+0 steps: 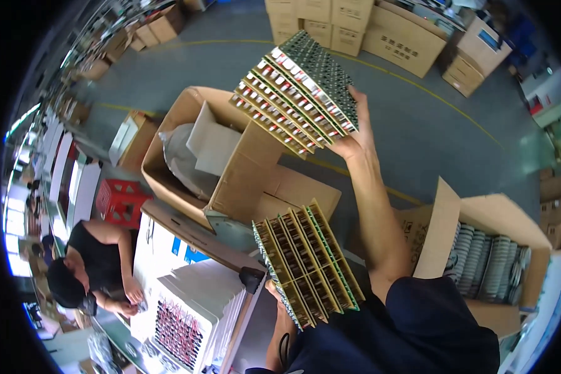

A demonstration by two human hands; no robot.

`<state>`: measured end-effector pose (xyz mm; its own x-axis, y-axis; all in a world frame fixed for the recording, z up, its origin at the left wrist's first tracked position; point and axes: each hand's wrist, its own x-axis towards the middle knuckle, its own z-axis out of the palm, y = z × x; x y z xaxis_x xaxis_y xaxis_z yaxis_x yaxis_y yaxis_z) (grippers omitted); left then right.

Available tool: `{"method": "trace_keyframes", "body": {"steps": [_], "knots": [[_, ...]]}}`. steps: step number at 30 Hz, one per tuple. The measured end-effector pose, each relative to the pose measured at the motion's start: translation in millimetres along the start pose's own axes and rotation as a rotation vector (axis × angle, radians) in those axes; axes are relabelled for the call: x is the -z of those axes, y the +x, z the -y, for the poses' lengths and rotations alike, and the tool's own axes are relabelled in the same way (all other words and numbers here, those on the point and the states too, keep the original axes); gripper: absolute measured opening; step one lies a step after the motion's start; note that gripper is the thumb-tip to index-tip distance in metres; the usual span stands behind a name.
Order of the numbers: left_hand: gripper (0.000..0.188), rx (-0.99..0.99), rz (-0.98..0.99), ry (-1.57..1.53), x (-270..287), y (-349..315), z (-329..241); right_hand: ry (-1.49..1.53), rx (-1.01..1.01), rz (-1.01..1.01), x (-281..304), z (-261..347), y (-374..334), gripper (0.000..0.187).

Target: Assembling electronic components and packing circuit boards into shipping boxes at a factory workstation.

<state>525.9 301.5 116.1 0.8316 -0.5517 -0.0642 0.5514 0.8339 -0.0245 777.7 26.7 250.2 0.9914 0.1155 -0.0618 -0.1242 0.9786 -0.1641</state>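
My right hand (357, 138) is stretched far out and grips a thick stack of circuit board panels (321, 75) by its near right edge. Rows of small white and red parts show between those boards, and the top board is dark green with many small dots. Closer to my body, my left hand (282, 305) is closed on the lower left edge of a second stack of circuit board panels (308, 268), tilted, with yellowish board edges and dark gaps between layers. The fingers under both stacks are partly hidden.
An open cardboard box (240, 168) with grey sheet packing stands ahead left. Another open box (439, 243) at right holds rows of round grey parts. At left, a person (100, 262) works at a table beside stacked white trays (221, 283) with red-wired parts. Cartons (402, 37) stand beyond.
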Motion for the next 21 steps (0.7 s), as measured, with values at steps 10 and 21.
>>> {"method": "trace_keyframes", "body": {"steps": [10, 21], "knots": [[0.075, 0.121, 0.079, -0.141, -6.4, 10.3, -19.4, -0.074, 0.27, -0.093, -95.3, -19.3, -144.8, 0.047], [0.076, 0.46, 0.223, -0.486, -75.4, 74.5, 33.1, -0.332, 0.652, 0.095, -178.9, 19.7, -298.8, 0.067]]}}
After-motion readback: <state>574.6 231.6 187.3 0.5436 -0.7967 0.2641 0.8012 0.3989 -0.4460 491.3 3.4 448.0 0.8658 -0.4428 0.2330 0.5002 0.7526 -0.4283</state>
